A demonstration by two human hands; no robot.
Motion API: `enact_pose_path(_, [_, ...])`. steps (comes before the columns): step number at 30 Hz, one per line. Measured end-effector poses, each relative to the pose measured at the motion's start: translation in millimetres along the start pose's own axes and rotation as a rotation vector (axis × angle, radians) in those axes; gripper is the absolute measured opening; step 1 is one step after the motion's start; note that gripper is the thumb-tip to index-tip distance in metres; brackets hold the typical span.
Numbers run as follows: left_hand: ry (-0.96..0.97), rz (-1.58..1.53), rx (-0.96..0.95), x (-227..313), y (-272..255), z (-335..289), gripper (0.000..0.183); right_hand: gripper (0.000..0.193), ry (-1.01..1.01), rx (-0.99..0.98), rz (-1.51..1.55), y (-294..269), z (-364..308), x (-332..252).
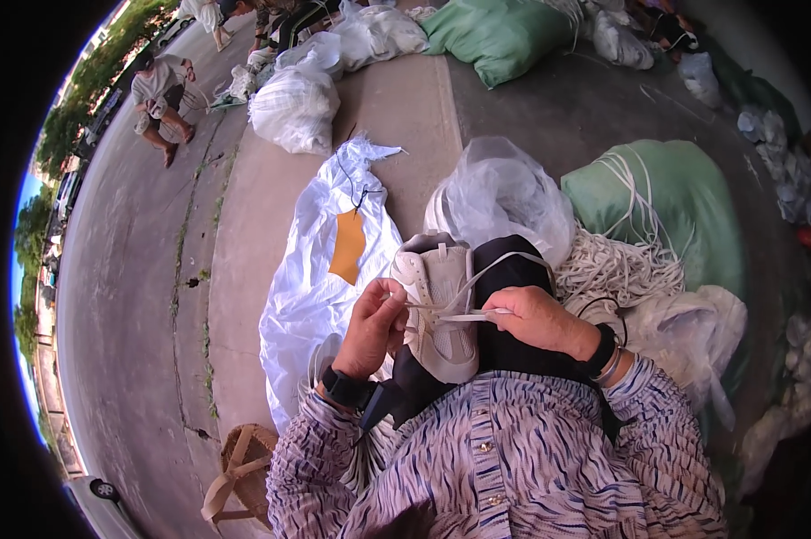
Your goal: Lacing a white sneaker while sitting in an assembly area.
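A beige and white sneaker [450, 350] rests on my lap, its toe toward my body and its heel opening away from me. My left hand [375, 325] is at the shoe's left side, thumb and forefinger pinching a length of pale shoelace. From the right, my right hand [536, 319] pinches another stretch of the white shoelace [464, 316], drawn taut across the shoe's tongue. One loop of lace arcs up over my dark trouser leg [504, 256]. The fingers of both hands are closed.
Beside my right leg lies a heap of white laces [617, 269] against a green sack [693, 198]. Clear plastic bags [504, 189] sit ahead. A white sheet [307, 260] with an orange tag [347, 247] spreads at left. A person [161, 94] sits far left; a woven basket [248, 467] is near.
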State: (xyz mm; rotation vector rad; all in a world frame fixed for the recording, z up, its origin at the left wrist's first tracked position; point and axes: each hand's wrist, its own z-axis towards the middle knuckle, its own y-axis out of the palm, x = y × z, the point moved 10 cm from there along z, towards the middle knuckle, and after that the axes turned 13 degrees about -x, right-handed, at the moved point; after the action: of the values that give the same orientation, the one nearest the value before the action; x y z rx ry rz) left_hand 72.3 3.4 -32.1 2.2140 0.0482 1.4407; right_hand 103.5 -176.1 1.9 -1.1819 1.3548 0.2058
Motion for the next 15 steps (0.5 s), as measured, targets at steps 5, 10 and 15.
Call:
enact_pose_path(5, [0.353,-0.447,0.258,69,-58,-11,0.003,0.016,-0.068,-0.124,0.386,2,8,-5])
enact_pose_path(10, [0.244,-0.16,0.264,75,-88,-26,0.005,0.015,-0.161,0.305,0.227,-33,1,-18])
enact_pose_path(15, [0.352,-0.082,0.319,73,-114,-44,0.012,0.012,-0.019,0.025,0.004,-13,-12,11])
